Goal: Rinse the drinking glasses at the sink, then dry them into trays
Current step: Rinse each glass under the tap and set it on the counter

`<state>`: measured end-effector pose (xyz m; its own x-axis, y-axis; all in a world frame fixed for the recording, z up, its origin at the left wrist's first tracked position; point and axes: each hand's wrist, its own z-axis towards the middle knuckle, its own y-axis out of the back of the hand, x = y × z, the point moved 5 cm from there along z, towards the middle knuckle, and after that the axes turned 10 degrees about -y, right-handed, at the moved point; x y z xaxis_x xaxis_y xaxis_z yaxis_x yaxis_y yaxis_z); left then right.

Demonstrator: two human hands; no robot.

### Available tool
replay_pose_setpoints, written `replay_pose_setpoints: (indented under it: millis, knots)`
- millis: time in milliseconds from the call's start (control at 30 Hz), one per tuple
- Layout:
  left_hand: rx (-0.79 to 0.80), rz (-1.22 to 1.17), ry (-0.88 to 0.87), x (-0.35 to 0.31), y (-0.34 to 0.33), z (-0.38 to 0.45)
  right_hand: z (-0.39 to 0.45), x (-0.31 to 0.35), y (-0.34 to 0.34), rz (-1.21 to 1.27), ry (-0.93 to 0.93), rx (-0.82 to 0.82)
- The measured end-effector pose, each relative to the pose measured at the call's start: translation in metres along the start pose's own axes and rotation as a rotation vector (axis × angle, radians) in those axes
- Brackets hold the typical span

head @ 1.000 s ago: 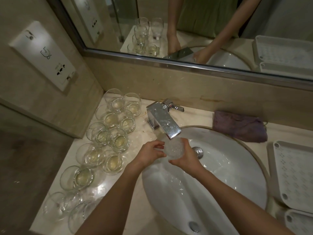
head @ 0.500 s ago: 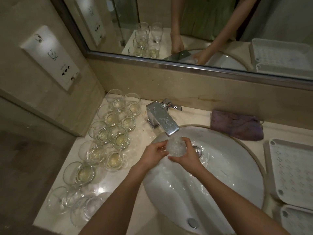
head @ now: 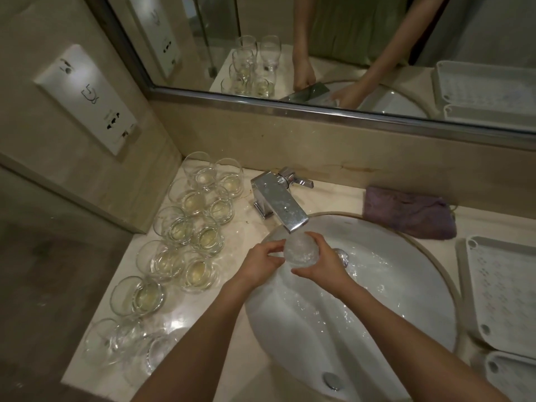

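Note:
Both hands hold one clear drinking glass (head: 300,251) under the chrome faucet (head: 282,203), over the white sink (head: 391,285). My left hand (head: 261,264) grips the glass from the left. My right hand (head: 324,264) cups it from the right and below, its fingers curled round it. Water runs into the glass and splashes in the basin. Several more glasses (head: 185,227), some with a little yellowish liquid at the bottom, stand in rows on the counter to the left. A white perforated tray (head: 504,294) lies right of the sink, with a second tray (head: 512,378) nearer me.
A folded purple cloth (head: 407,211) lies on the counter behind the sink, right of the faucet. A mirror (head: 319,47) runs along the back wall. A white socket panel (head: 87,97) sits on the left wall. The counter's front edge runs close below the glasses.
The hands and glass stay under the faucet. They have shifted slightly, turning the glass under the running water. Nothing else has moved.

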<state>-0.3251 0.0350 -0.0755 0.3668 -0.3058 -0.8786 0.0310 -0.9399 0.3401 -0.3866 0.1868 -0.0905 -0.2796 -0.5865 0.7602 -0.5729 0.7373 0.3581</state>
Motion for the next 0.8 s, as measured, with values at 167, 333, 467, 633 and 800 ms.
replay_pose_setpoints:
  millis: [167,333,467,633,800]
  knots:
    - [0.030,0.019,-0.029,-0.008,0.000,-0.004,-0.009,-0.006,0.000,0.065,-0.025,-0.001]
    - [0.071,0.043,-0.068,-0.025,0.000,-0.012,-0.023,0.000,0.005,0.063,-0.025,-0.021]
    - [0.086,0.100,-0.083,-0.038,0.004,-0.019,-0.044,0.027,0.026,-0.037,0.078,-0.034]
    - [0.091,0.201,-0.181,-0.075,0.007,-0.030,-0.071,0.068,0.067,-0.130,0.244,-0.145]
    - [0.097,0.265,-0.213,-0.095,0.005,-0.043,-0.098,0.110,0.093,-0.903,0.401,-0.261]
